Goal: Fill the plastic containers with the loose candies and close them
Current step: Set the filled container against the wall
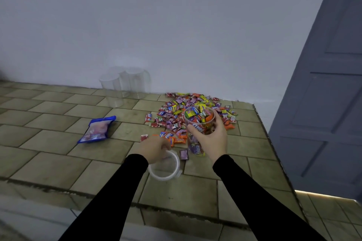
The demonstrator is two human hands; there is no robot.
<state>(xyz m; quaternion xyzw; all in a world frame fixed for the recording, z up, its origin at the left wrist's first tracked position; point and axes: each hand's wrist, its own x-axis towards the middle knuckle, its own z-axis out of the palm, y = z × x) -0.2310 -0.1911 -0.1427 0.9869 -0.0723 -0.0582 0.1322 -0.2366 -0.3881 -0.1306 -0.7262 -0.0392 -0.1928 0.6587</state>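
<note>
multicolour candies (176, 112), blue packet (97, 129), olive tiles (49, 164), black sleeves (109, 201)

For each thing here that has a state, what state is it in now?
Filled container: upright, full of candies, no lid, gripped by right hand.
Lid: off, on the tiles, held by left hand.
Empty containers: upright by the wall.
Blue bag: lying flat.
Candy pile: loose.

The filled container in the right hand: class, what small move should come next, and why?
Probably lift the lid onto the container: it looks full of candies and open-topped, the right hand grips it, and the left hand is already on the lid.
</note>
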